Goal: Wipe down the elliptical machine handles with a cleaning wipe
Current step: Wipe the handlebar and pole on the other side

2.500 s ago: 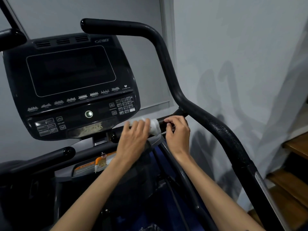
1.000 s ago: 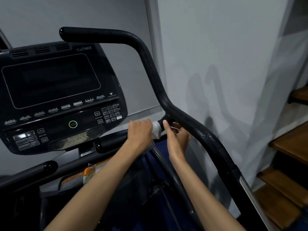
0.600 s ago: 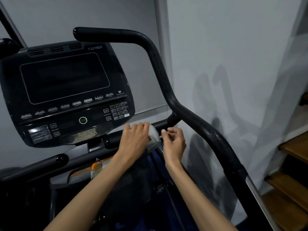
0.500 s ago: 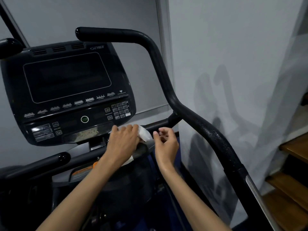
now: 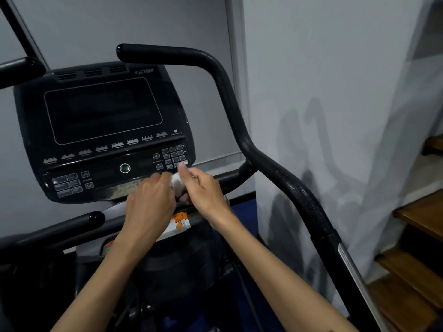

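Observation:
A white cleaning wipe [image 5: 176,183] is bunched between my two hands, just below the console keypad. My left hand [image 5: 149,202] curls over the short black inner handlebar and grips the wipe from the left. My right hand [image 5: 200,188] pinches the wipe from the right, thumb raised. The inner handlebar [image 5: 230,177] runs right to join the long curved black right handle [image 5: 242,130], which is wet and speckled lower down. Most of the wipe is hidden by my fingers.
The black console [image 5: 103,130] with dark screen and buttons stands right behind my hands. A left inner bar [image 5: 60,230] and the left handle end [image 5: 19,69] are at the left. A grey wall and wooden stairs [image 5: 422,219] are to the right.
Both hands slid left along the inner handlebar, away from its joint with the right handle. The wipe went from wrapped round the bar to bunched between both hands.

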